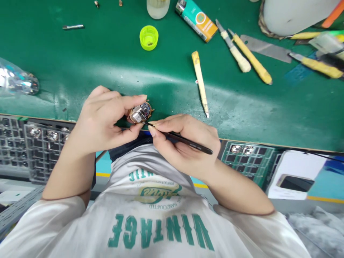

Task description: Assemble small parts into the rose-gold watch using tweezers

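Note:
Near the front edge of the green work surface, an open watch case (140, 112) with a gold-coloured rim shows its inner parts. My left hand (107, 114) grips the case by its rim, between the thumb and the fingers. In my right hand (188, 138) is a pair of black tweezers (185, 139), held like a pen. The tip of the tweezers reaches the lower edge of the case, close to my left thumb. What the tip touches is too small to make out.
Beyond my hands lie a lime-green cap (148, 38), a lighter (197, 19), a yellow-wrapped tool (200, 82) and several wrapped blades (251, 57). A clear bag (17, 79) rests at left. Below the edge are compartment trays (45, 150) and a phone (295, 183).

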`<state>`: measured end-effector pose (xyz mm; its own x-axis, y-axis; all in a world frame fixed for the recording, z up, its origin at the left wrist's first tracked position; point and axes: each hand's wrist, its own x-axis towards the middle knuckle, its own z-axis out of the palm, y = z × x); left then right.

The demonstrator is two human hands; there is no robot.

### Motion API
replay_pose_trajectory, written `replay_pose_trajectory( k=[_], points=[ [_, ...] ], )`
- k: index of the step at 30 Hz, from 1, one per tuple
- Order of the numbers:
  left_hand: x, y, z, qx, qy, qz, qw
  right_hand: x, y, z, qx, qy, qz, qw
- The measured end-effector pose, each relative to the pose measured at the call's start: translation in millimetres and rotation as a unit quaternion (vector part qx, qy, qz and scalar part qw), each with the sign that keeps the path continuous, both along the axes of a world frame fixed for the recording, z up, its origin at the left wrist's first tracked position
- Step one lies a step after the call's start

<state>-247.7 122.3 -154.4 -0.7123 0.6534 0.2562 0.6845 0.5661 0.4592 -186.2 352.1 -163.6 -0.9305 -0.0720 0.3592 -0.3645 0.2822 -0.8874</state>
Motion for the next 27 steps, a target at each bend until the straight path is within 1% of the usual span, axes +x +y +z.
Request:
replay_pose_trajectory(
  k=[4, 7, 12, 18, 22, 27],
  points=[
    [-0.4, -0.7, -1.8, 0.007, 0.009, 0.0, 1.0, 0.7, 1.0, 2.5, 0.014, -0.019, 0.002, 1.0],
    [0.3, -1.2, -2.2, 0.001, 0.004, 0.004, 1.0, 0.7, 1.6, 2.1, 0.011, -0.016, 0.004, 1.0],
    [2.3, -1.3, 1.6, -0.032, -0.013, 0.02, 0.999, 0.2, 2.3, 2.3, 0.004, -0.018, -0.003, 1.0],
    [3.0, 1.2, 3.9, -0.035, -0.029, 0.033, 0.998, 0.1, 3.9, 7.5, 0.019, -0.055, -0.004, 0.998],
    [3.7, 2.8, 3.6, -0.019, -0.024, 0.035, 0.999, 0.2, 4.5, 7.4, 0.025, -0.049, -0.004, 0.998],
    [4.4, 5.3, 7.0, -0.035, -0.054, 0.043, 0.997, -0.3, 4.3, 3.0, 0.012, -0.032, 0.002, 0.999]
  ],
)
